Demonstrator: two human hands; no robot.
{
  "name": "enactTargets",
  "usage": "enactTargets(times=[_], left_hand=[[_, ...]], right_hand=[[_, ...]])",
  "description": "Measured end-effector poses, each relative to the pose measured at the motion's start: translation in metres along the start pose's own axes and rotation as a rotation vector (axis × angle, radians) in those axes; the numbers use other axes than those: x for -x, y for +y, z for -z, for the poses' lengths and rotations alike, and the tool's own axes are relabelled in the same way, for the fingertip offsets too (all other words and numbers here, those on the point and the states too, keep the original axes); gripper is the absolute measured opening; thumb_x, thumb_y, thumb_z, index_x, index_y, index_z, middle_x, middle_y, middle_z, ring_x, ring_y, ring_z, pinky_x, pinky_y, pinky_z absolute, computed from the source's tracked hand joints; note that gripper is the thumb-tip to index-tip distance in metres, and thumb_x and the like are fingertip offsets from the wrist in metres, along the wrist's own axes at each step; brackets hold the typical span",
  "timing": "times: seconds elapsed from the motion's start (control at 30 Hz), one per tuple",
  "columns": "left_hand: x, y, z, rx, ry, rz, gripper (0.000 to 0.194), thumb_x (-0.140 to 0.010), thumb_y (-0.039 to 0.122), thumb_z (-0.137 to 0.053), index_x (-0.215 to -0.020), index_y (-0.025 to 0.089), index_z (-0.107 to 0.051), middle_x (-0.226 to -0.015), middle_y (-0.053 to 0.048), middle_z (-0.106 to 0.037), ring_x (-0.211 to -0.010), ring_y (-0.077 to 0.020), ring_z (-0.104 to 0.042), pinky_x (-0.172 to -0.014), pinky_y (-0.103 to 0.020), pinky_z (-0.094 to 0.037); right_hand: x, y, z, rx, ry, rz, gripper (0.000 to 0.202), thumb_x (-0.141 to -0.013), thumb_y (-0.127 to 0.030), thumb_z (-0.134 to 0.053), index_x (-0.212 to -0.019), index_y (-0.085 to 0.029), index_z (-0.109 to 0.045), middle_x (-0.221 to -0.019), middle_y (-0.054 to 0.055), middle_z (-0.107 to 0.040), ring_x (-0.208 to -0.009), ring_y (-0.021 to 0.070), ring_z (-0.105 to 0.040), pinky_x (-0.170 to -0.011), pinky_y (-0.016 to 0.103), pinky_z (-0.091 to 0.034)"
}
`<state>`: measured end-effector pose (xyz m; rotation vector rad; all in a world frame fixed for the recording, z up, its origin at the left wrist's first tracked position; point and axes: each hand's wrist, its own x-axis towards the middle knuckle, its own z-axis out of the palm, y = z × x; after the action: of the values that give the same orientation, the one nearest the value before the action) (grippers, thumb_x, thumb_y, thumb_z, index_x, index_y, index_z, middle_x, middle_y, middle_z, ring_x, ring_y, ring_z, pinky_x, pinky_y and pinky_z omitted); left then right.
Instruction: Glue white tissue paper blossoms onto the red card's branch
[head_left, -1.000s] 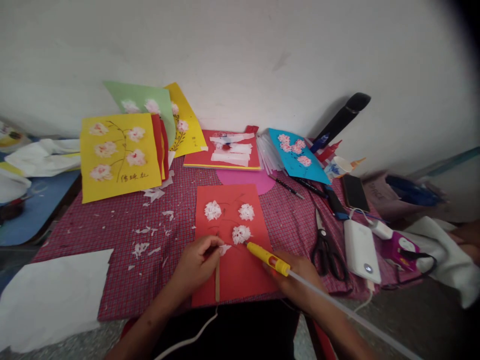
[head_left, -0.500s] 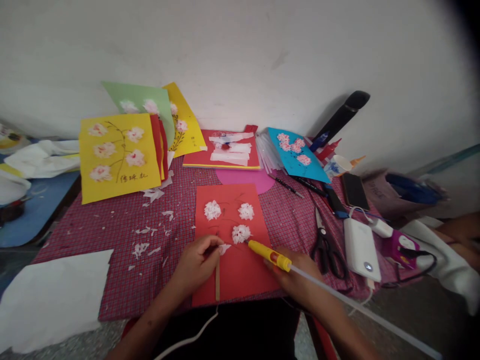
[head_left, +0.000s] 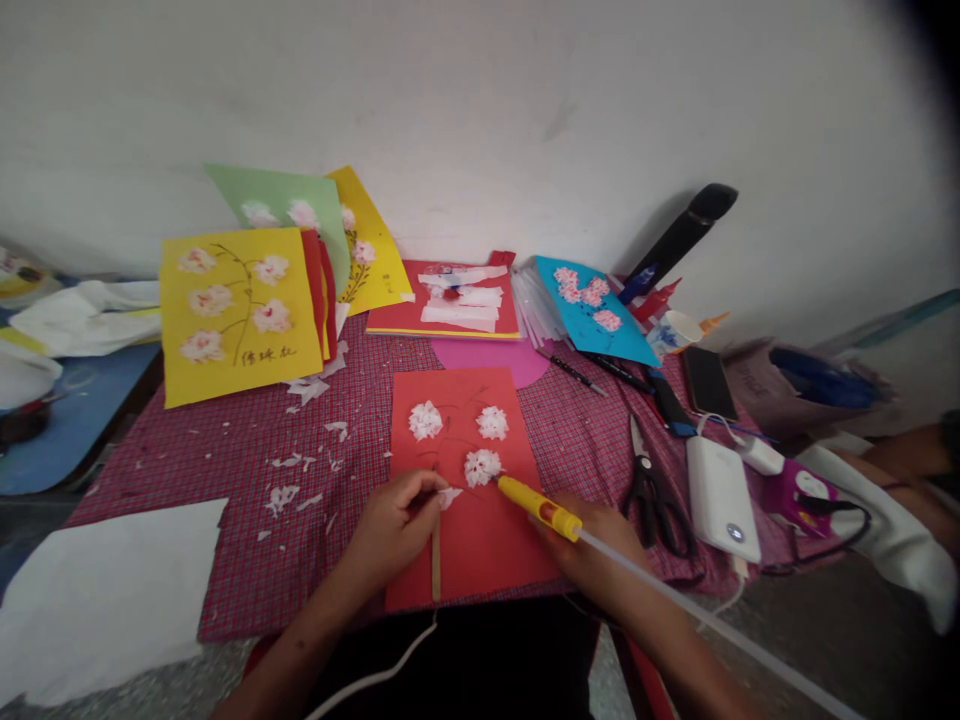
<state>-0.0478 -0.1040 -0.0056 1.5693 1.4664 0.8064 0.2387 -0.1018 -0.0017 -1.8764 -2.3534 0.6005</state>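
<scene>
A red sheet of card point(head_left: 495, 550) lies before me, with three crumpled white tissue-paper flowers and thin drawn stems on it. My left hand point(head_left: 401, 520) is over its left side, thumb and finger pinched on a small white tissue-paper scrap point(head_left: 449, 497). A flat wooden stick point(head_left: 436, 565) runs down from under those fingers; whether they grip it too is unclear. In my right hand point(head_left: 596, 540) is a yellow glue gun point(head_left: 536, 507), a long translucent glue stick point(head_left: 712, 620) trailing from its back. Its nozzle sits beside the lower flower point(head_left: 482, 467).
Black scissors point(head_left: 654, 500), a white power bank point(head_left: 721, 500) and a phone point(head_left: 709, 382) lie at the right. Finished flower cards point(head_left: 240, 315) stand at the back left. Paper shreds point(head_left: 281, 498) litter the checked cloth point(head_left: 247, 560). A blue card point(head_left: 600, 310) leans at the back right.
Almost nothing differs. Both hands stay in place, with the glue gun at the lower flower and the paper scrap still pinched.
</scene>
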Motion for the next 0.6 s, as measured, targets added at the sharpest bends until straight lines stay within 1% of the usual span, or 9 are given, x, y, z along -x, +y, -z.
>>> enactTargets(times=[0.23,0.4,0.53,0.6], left_hand=[[-0.0003,-0.0001,0.0003,0.02,0.002,0.004,0.014,-0.094,0.029,-0.056,-0.096,0.022,-0.068,-0.093,-0.002,-0.074,-0.086,-0.0193,-0.068,-0.08,-0.032,-0.05],[-0.0003,-0.0007,0.0006,0.013,-0.003,-0.011,0.013,-0.094,0.028,-0.056,-0.095,0.022,-0.068,-0.091,-0.002,-0.073,-0.085,-0.0185,-0.067,-0.08,-0.03,-0.049],[0.0002,-0.0024,0.0003,0.019,-0.003,-0.01,0.013,-0.094,0.028,-0.057,-0.095,0.021,-0.068,-0.091,-0.001,-0.073,-0.085,-0.0181,-0.067,-0.078,-0.029,-0.049],[0.0002,-0.0037,-0.0001,0.025,-0.003,-0.005,0.013,-0.094,0.028,-0.057,-0.095,0.021,-0.068,-0.091,-0.002,-0.073,-0.085,-0.0184,-0.067,-0.078,-0.03,-0.049]], right_hand=[[0.0031,-0.0035,0.0015,0.004,-0.002,-0.012,0.022,-0.096,-0.037,-0.053,-0.08,-0.023,-0.062,-0.071,0.004,-0.071,-0.061,0.0198,-0.068,-0.053,0.029,-0.029],[0.0042,-0.0044,0.0041,-0.003,0.002,-0.021,0.022,-0.096,-0.036,-0.053,-0.081,-0.022,-0.063,-0.072,0.005,-0.071,-0.064,0.0214,-0.07,-0.055,0.03,-0.032],[0.0073,-0.0048,0.0078,-0.107,0.002,-0.031,0.024,-0.097,-0.039,-0.053,-0.086,-0.023,-0.067,-0.071,0.003,-0.072,-0.063,0.0206,-0.07,-0.054,0.029,-0.036],[0.0095,-0.0046,0.0097,-0.188,0.08,-0.037,0.027,-0.096,-0.042,-0.054,-0.084,-0.023,-0.07,-0.069,0.002,-0.072,-0.06,0.0193,-0.069,-0.054,0.028,-0.039]])
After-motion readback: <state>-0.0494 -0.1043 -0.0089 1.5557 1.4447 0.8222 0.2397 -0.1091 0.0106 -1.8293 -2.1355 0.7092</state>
